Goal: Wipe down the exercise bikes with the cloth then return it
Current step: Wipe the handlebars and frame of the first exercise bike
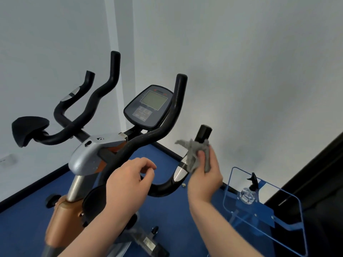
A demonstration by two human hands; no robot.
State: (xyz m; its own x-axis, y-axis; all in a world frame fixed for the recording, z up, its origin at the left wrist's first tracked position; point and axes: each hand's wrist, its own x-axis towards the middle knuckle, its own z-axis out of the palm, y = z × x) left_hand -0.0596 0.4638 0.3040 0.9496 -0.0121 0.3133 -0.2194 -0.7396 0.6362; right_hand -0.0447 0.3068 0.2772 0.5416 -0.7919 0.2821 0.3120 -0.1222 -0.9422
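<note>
Nearest, two bare forearms reaching up from the bottom edge. Left hand palm down, fingers loosely curled and half open, gripping nothing, hovering just over the lower bend of the exercise bike's black handlebar; whether touching the bar cannot be told. Right hand raised upright, fingers and thumb clamped around a grey cloth, bunched and wrapped about the upright right grip of that handlebar, just above the silver sensor pad. Loose cloth ends sticking out left of the thumb, black grip end standing clear above the fist.

Low right, just beside the right forearm, a blue-edged clear rack with a spray bottle behind its panel.

Further in, silver and orange stem housing, then the console with its grey screen between the two tall handlebar horns. Left of that, a black pad and another curved bar with its own silver sensor. Beyond, blue floor meeting a pale wall.
</note>
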